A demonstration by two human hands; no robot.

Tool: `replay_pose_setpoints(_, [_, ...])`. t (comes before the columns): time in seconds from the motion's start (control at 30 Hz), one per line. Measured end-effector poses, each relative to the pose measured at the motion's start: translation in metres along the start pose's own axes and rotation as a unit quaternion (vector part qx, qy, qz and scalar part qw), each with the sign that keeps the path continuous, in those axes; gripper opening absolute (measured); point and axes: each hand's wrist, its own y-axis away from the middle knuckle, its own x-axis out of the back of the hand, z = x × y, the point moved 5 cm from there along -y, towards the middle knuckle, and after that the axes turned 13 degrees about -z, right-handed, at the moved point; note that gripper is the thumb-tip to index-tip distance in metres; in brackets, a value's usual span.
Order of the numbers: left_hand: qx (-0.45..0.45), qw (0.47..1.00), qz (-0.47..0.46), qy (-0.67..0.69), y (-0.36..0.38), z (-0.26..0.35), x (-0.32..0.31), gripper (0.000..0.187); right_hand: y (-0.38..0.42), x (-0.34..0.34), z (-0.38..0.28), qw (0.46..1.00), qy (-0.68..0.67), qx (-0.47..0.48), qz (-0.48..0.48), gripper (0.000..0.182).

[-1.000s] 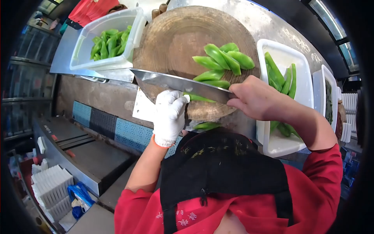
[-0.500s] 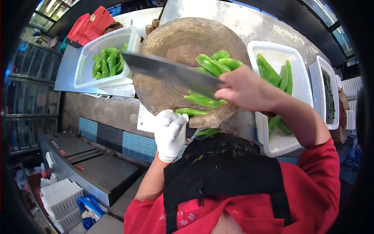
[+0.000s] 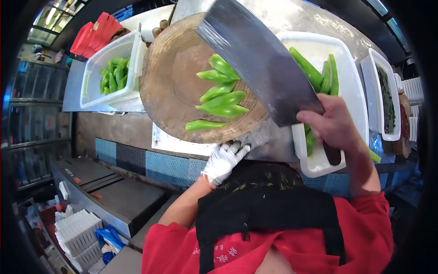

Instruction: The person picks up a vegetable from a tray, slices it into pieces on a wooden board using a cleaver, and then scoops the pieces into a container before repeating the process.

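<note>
My right hand (image 3: 332, 122) grips the handle of a wide cleaver (image 3: 267, 64), its blade raised and slanting up to the left over the right part of the round wooden chopping block (image 3: 169, 77). Several green peppers (image 3: 223, 104) lie on the block, most in an overlapping row, with one more (image 3: 205, 124) by the near edge. At the near edge of the block is my left hand (image 3: 223, 160) in a white glove, fingers apart and pointing away from me. Whether its fingertips touch anything small is hard to tell.
Left of the block, a white tub (image 3: 132, 59) holds green pieces. On the right, a white tub (image 3: 356, 59) holds long green peppers, and beyond it a narrower tub (image 3: 372, 82) has dark green contents. Red containers (image 3: 96, 35) stand at the back left.
The cleaver has swung upright and to the right with my right hand. My left hand has moved right, and its fingers have spread. The pepper under the block's near edge is no longer visible.
</note>
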Motion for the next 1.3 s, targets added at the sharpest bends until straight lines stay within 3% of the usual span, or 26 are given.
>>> replay_pose_setpoints(0.07, [-0.027, 0.999, 0.009, 0.039, 0.007, 0.006, 0.0, 0.053, 0.01, 0.001, 0.024, 0.997, -0.081, -0.002, -0.012, 0.013])
replay_pose_setpoints(0.17, [-0.044, 0.99, 0.069, 0.112, 0.018, 0.014, 0.035, 0.044, 0.029, -0.002, 0.056, 0.986, -0.162, -0.031, 0.013, 0.011])
replay_pose_setpoints(0.23, [-0.054, 0.981, 0.171, 0.071, 0.021, 0.019, 0.092, 0.045, 0.042, -0.013, 0.081, 0.973, -0.227, -0.027, 0.036, 0.011])
replay_pose_setpoints(0.3, [-0.04, 0.977, 0.205, 0.046, 0.019, -0.001, 0.12, 0.045, 0.053, -0.029, 0.099, 0.954, -0.292, -0.029, 0.059, 0.012])
replay_pose_setpoints(0.33, [-0.029, 0.973, 0.226, -0.041, 0.013, -0.013, 0.131, 0.047, 0.058, -0.037, 0.105, 0.949, -0.306, -0.037, 0.073, 0.012])
replay_pose_setpoints(0.37, [0.015, 0.981, 0.179, -0.071, 0.008, -0.032, 0.127, 0.051, 0.062, -0.046, 0.11, 0.943, -0.319, -0.045, 0.088, 0.013])
replay_pose_setpoints(0.43, [-0.005, 0.989, 0.141, -0.049, -0.013, -0.057, 0.142, 0.068, 0.066, -0.068, 0.115, 0.933, -0.338, -0.036, 0.122, 0.013])
replay_pose_setpoints(0.47, [-0.024, 0.988, 0.145, -0.053, -0.025, -0.066, 0.154, 0.068, 0.067, -0.08, 0.115, 0.921, -0.364, -0.047, 0.131, 0.012])
replay_pose_setpoints(0.53, [-0.103, 0.988, 0.052, -0.1, -0.052, -0.076, 0.165, 0.092, 0.068, -0.105, 0.111, 0.902, -0.404, -0.061, 0.14, 0.011])
replay_pose_setpoints(0.57, [-0.113, 0.987, 0.06, -0.099, -0.064, -0.078, 0.176, 0.092, 0.065, -0.12, 0.11, 0.894, -0.421, -0.06, 0.141, 0.01])
replay_pose_setpoints(0.67, [-0.176, 0.976, -0.057, -0.117, -0.1, -0.079, 0.179, 0.109, 0.044, -0.16, 0.117, 0.881, -0.45, -0.038, 0.137, 0.009])
replay_pose_setpoints(0.87, [-0.237, 0.97, -0.015, -0.057, -0.118, -0.093, 0.171, 0.097, -0.013, -0.208, 0.091, 0.859, -0.502, 0.006, 0.097, 0.01])
replay_pose_setpoints(1.03, [-0.264, 0.96, 0.09, 0.022, -0.104, -0.096, 0.178, 0.084, -0.035, -0.218, 0.063, 0.893, -0.441, 0.025, 0.085, 0.011])
replay_pose_setpoints(1.1, [-0.257, 0.951, 0.131, 0.111, -0.096, -0.108, 0.183, 0.084, -0.035, -0.22, 0.052, 0.907, -0.411, 0.019, 0.092, 0.011])
replay_pose_setpoints(1.3, [-0.184, 0.943, 0.217, 0.17, -0.061, -0.165, 0.223, 0.081, -0.064, -0.213, -0.012, 0.946, -0.32, 0.036, 0.045, 0.009])
